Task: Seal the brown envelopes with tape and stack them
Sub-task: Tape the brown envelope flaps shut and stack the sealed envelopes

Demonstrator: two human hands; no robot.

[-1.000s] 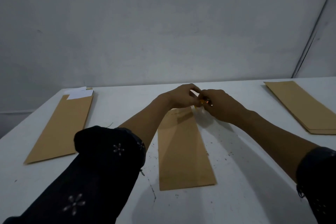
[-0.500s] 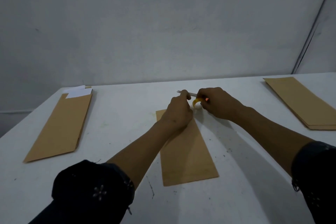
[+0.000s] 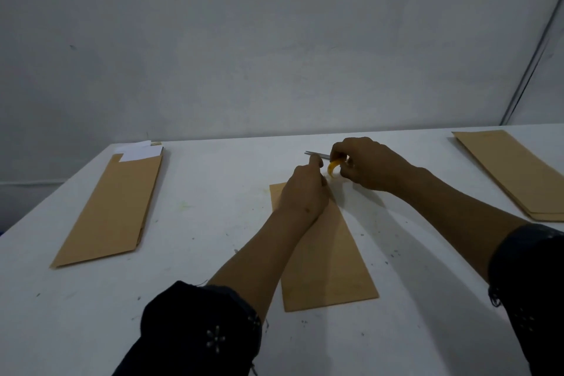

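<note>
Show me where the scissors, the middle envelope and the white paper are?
scissors [image 3: 314,154], head view, on the metal blades.
middle envelope [image 3: 329,268], head view, on its bare lower half.
white paper [image 3: 139,152], head view, on the sheet sticking out of the left envelope.

The single head view looked forward and down from above the table [image 3: 213,223]. It sat near, just behind both hands' fingers [image 3: 338,151].

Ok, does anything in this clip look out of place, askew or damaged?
Mostly tidy. The left envelope has white paper sticking out of its far end, so it is not closed. The table carries dark specks and scuffs. The middle envelope lies flat, slightly angled, and the right stack looks even.
</note>
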